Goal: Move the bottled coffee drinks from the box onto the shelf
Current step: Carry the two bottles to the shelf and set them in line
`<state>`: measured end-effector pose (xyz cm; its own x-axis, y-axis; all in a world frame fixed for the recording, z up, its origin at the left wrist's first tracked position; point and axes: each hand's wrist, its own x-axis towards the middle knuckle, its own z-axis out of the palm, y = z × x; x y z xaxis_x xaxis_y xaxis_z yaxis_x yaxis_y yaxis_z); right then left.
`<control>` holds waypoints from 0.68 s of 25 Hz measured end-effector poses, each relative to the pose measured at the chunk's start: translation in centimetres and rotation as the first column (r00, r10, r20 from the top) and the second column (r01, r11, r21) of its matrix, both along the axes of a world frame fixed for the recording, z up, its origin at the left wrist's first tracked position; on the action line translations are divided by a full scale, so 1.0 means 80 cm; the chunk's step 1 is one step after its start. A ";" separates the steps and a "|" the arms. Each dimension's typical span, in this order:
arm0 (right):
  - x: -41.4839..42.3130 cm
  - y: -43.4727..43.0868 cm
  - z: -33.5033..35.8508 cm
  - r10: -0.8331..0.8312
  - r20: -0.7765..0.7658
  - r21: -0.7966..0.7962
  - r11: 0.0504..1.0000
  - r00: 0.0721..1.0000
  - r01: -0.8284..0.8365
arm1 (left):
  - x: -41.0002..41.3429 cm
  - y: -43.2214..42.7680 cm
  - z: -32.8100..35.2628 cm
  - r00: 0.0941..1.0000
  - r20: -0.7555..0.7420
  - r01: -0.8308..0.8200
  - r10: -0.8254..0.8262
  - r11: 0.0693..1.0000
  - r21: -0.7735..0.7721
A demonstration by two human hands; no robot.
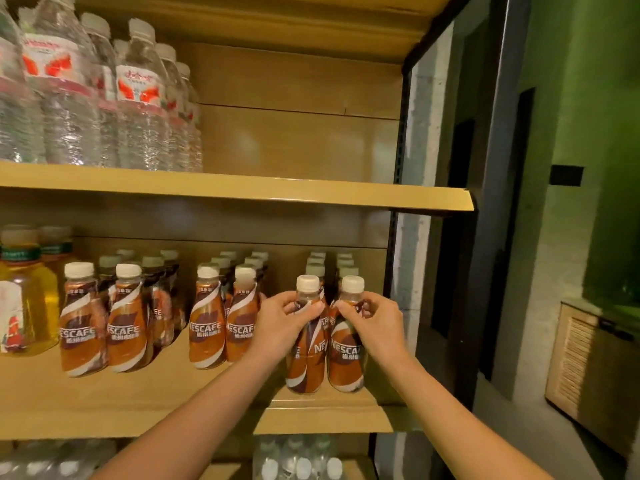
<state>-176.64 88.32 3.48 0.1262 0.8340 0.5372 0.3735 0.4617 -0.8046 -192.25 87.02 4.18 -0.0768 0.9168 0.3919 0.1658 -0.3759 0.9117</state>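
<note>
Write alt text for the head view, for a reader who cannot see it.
The left hand grips one coffee bottle and the right hand a second bottle, both standing on the middle shelf beside more coffee bottles. Water bottles stand above.

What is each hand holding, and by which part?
The left hand pinches one coffee bottle at its shoulder below the cap; the right hand pinches the neighbouring bottle likewise.

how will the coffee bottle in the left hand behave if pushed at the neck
The coffee bottle in the left hand is tall and narrow, so it would likely tip against the neighbouring bottle. Its glossy sleeve may feel slippery.
</note>
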 end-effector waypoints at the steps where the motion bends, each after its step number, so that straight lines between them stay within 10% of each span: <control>1: 0.001 0.003 -0.001 0.000 0.004 0.005 1.000 1.000 0.000 | 0.001 0.004 -0.001 1.000 0.008 0.003 -0.003 1.000 0.008; 17: 0.007 -0.006 -0.033 -0.112 0.013 0.093 0.990 0.994 0.110 | -0.007 0.005 -0.037 1.000 -0.022 -0.016 0.018 0.997 0.080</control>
